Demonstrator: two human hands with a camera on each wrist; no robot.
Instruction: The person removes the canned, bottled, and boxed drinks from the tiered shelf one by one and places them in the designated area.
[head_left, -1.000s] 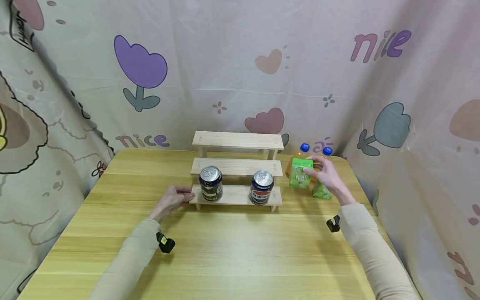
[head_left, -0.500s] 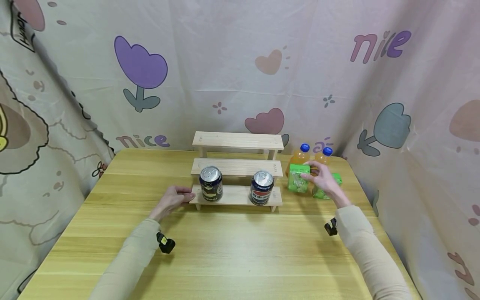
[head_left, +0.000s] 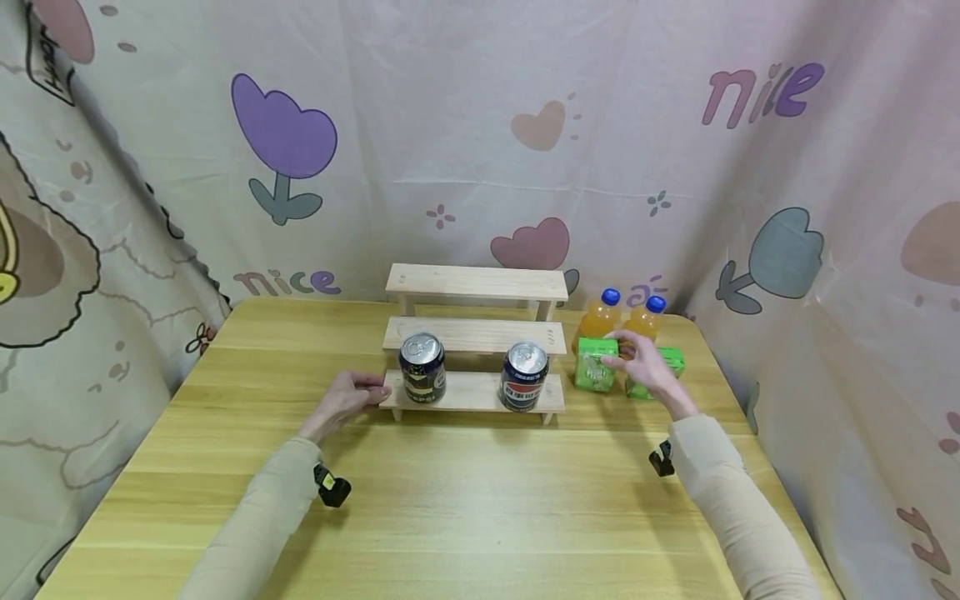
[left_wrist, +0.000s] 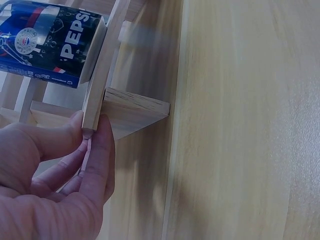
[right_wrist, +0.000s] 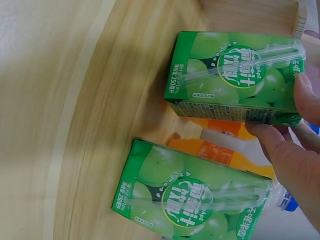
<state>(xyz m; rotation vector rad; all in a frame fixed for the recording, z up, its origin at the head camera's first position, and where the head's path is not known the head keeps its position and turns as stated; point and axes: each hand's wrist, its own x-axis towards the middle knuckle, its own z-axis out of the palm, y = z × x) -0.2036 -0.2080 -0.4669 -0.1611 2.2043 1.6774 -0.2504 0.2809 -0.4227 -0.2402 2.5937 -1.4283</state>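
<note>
My left hand (head_left: 347, 402) pinches the left end of the lowest tier of a wooden three-step rack (head_left: 472, 392); the left wrist view puts the thumb on top and fingers beneath the board. Two dark Pepsi cans, a left can (head_left: 422, 368) and a right can (head_left: 524, 377), stand upright on that tier. To the right of the rack my right hand (head_left: 643, 364) grips a green juice box (head_left: 596, 365) near its top, thumb on the front and fingers at the side. A second green juice box (right_wrist: 192, 195) stands beside it, partly behind the hand in the head view.
Two orange drink bottles with blue caps, a left bottle (head_left: 602, 313) and a right bottle (head_left: 646, 319), stand behind the juice boxes. A printed curtain (head_left: 420, 125) hangs along the back and sides of the wooden table (head_left: 480, 508).
My right hand has lowered the green juice box toward the table, slightly left, uncovering more of the bottles and the second box. My left hand keeps its place on the rack.
</note>
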